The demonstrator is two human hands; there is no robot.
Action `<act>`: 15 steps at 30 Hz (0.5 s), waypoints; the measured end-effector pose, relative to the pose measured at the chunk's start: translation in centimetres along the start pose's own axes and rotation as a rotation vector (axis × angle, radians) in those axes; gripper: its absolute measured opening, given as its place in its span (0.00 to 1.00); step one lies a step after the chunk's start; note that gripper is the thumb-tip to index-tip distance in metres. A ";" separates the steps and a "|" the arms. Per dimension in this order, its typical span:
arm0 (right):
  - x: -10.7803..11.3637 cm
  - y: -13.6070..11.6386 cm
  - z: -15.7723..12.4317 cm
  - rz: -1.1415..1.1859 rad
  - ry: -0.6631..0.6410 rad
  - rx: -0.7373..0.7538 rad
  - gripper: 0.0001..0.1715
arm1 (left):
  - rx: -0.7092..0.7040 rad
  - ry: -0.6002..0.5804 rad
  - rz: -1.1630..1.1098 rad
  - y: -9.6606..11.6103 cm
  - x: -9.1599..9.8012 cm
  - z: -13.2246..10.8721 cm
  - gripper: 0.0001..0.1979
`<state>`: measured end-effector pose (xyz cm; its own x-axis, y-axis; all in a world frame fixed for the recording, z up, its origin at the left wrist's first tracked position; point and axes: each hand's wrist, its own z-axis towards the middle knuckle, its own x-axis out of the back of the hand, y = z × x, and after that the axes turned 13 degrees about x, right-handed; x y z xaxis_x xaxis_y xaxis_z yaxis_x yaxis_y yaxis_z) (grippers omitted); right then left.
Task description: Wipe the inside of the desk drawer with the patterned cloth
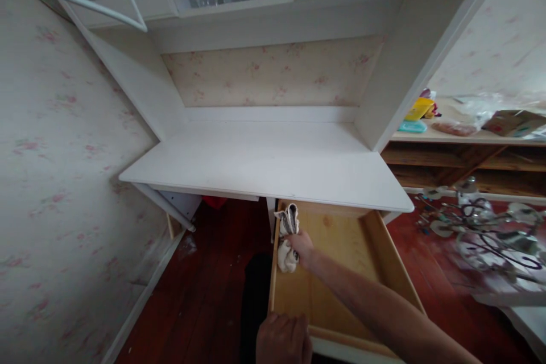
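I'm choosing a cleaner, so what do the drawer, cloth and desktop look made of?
Drawer: pale wood, perhaps varnished; grain and a knot show. Cloth: soft fabric, possibly cotton, by its loose folds. Desktop: smooth white paint or laminate; no grain shows, leaving its core unclear.

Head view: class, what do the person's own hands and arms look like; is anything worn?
The right hand is gloveless, and the right forearm shows no sleeve, watch or bracelet. The left hand is gloveless too; its forearm lies outside the picture.
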<state>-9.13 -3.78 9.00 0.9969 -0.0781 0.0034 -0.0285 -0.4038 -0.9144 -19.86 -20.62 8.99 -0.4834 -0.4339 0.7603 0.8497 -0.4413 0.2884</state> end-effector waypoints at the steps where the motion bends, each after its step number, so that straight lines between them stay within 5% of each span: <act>1: 0.2 -0.5 1.3 -0.041 0.014 0.024 0.05 | -0.002 -0.014 0.002 0.0 0.1 0.0 0.10; 5: 1.2 -1.7 4.1 -0.237 0.005 0.124 0.06 | 0.014 -0.071 0.005 0.0 0.4 -0.2 0.11; 10: 3.6 -1.2 0.9 -0.505 -0.096 0.272 0.13 | 0.019 -0.057 0.014 0.0 0.1 -0.5 0.12; 12: 5.0 -0.7 -1.1 -0.624 -0.158 0.477 0.27 | 0.010 -0.033 -0.001 0.0 0.0 -0.3 0.12; 15: 6.5 0.3 -2.3 -1.011 -0.313 1.042 0.41 | -0.007 -0.008 -0.010 0.0 0.1 0.0 0.11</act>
<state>-2.80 -6.49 9.65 0.5410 0.0797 0.8373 0.5984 0.6631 -0.4497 -19.91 -20.66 9.01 -0.4901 -0.4234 0.7619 0.8433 -0.4513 0.2917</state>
